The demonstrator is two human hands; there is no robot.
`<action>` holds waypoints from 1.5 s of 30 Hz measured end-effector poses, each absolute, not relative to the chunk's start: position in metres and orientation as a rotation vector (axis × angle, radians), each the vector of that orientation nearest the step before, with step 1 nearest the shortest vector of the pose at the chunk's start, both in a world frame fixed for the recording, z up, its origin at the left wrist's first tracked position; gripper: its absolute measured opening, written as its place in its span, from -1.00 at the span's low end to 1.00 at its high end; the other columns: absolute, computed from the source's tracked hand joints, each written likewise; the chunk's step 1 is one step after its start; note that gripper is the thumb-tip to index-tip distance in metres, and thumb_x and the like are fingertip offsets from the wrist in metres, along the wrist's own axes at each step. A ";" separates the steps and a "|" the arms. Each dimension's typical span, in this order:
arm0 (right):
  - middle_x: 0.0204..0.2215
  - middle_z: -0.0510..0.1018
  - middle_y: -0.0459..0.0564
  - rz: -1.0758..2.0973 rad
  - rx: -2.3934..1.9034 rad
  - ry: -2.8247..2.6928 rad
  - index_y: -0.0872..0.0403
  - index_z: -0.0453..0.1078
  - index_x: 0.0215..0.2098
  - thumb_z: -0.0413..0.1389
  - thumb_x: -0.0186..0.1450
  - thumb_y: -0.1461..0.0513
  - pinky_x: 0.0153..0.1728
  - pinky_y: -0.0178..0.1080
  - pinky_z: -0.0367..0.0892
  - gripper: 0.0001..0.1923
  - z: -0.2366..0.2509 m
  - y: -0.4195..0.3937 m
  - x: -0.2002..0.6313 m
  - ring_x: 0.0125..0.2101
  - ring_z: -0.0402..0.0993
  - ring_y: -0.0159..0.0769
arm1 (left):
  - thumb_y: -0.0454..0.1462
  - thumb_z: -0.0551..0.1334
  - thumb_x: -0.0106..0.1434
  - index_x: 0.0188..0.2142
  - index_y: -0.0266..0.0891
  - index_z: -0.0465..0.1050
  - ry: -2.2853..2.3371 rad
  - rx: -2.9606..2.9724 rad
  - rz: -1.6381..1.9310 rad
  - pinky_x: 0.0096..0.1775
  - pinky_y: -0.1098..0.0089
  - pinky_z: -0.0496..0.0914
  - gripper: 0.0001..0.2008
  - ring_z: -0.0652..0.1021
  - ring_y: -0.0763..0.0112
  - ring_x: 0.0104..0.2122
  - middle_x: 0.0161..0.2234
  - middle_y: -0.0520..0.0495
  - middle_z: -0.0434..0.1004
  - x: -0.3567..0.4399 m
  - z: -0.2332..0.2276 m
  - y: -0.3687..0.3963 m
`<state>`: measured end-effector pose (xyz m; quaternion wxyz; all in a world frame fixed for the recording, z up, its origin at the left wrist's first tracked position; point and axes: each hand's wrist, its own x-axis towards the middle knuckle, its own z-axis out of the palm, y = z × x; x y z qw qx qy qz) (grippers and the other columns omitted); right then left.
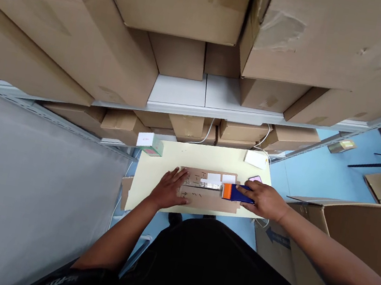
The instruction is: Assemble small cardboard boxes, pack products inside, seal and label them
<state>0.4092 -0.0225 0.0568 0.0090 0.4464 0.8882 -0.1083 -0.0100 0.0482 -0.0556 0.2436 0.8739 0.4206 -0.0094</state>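
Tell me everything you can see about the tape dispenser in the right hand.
The tape dispenser is a small handheld tool, blue with an orange front part, plastic by the look. It lies low across the flat cardboard box on the pale table, orange end pointing left. The right hand grips its blue body. A shiny strip of clear tape runs leftward from it. The left hand presses the box, apart from the dispenser.

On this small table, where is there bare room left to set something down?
Bare tabletop runs along the far edge, between the small white box and the white card. A narrower bare patch lies at the near left corner, left of the left hand. The middle is crowded: the flat cardboard box, with the right hand on the tape dispenser.
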 end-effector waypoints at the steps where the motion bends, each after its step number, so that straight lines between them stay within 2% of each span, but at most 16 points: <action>1: 0.03 0.54 0.24 -0.338 1.408 2.779 0.05 0.36 0.34 0.04 0.45 -0.05 -0.10 -0.04 0.46 -0.40 0.057 -0.024 0.415 -0.07 0.53 0.00 | 0.30 0.27 0.15 0.52 -0.04 -0.24 1.152 2.390 -0.034 0.41 -0.09 -0.08 0.15 -0.09 -0.08 0.48 0.52 -0.08 -0.20 -0.010 -0.055 0.048; 10: 0.05 0.54 0.24 -0.344 1.437 2.817 0.05 0.38 0.32 0.02 0.46 -0.03 -0.07 -0.03 0.47 -0.43 0.060 -0.028 0.438 -0.01 0.52 0.02 | 0.25 0.23 0.24 0.52 -0.10 -0.22 1.135 2.508 0.007 0.42 -0.06 -0.13 0.06 -0.08 -0.01 0.48 0.51 -0.13 -0.14 -0.010 -0.057 0.047; 25: 0.04 0.54 0.19 -0.364 1.417 2.754 0.03 0.33 0.35 0.01 0.47 -0.05 -0.12 -0.08 0.44 -0.41 0.062 -0.037 0.491 -0.09 0.51 -0.05 | 0.17 0.21 0.31 0.50 -0.07 -0.08 1.201 2.481 -0.035 0.38 -0.10 0.03 -0.08 0.10 -0.03 0.45 0.48 -0.17 -0.04 -0.004 -0.045 0.046; 45: -0.02 0.53 0.20 -0.362 1.289 2.796 0.03 0.33 0.35 0.05 0.44 -0.01 -0.18 -0.11 0.36 -0.42 0.022 -0.026 0.509 -0.15 0.45 -0.07 | 0.15 0.23 0.31 0.50 -0.06 -0.07 1.208 2.475 -0.036 0.36 -0.10 0.11 -0.09 0.15 -0.04 0.43 0.48 -0.18 -0.01 -0.002 -0.044 0.046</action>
